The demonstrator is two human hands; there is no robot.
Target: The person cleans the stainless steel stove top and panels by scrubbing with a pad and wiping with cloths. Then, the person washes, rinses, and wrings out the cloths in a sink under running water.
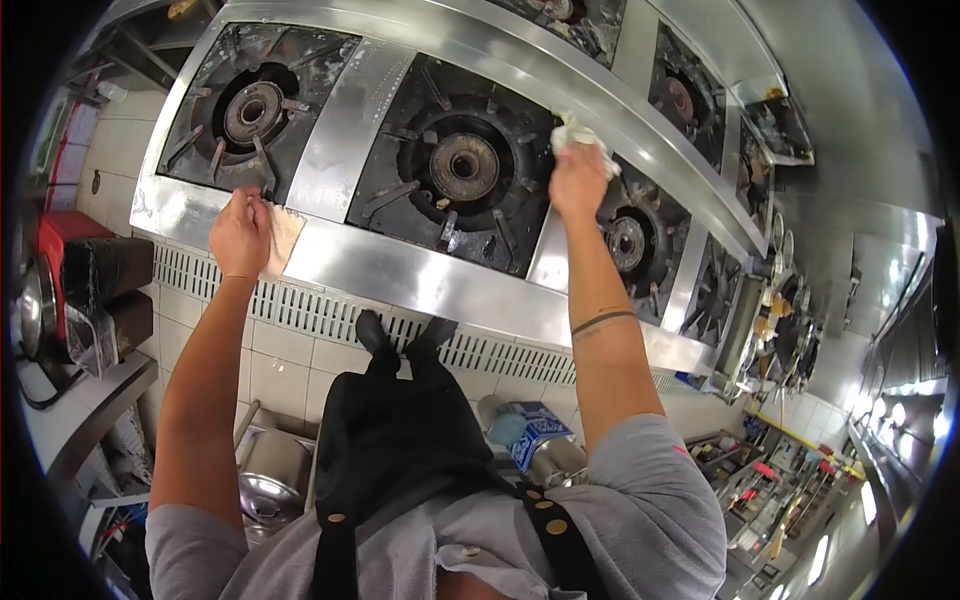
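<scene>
I stand at a long stainless steel stove (400, 278), seen from above, with both arms stretched forward. My right hand (578, 183), right of centre in the upper half of the frame, has its fingers closed against a bunched white cloth (588, 138). The cloth lies just beyond my knuckles, towards the top of the frame; being crumpled, it shows no clear long axis. It sits between the middle burner (463, 168) and the raised steel ledge (640, 112) behind, so my right hand is the nearer one to that far edge.

My left hand (242, 235), left of centre, is curled at the front edge of the stove, below the left burner (252, 112). It grips a beige cloth (285, 243), which hangs on the hand's right side, its longer direction running down the frame over the front rim. A dark piece of metal shows just past my left fingertips; the view is too small to tell whether they touch it. The two cloths lie well apart, with the middle burner's black plate between them.
</scene>
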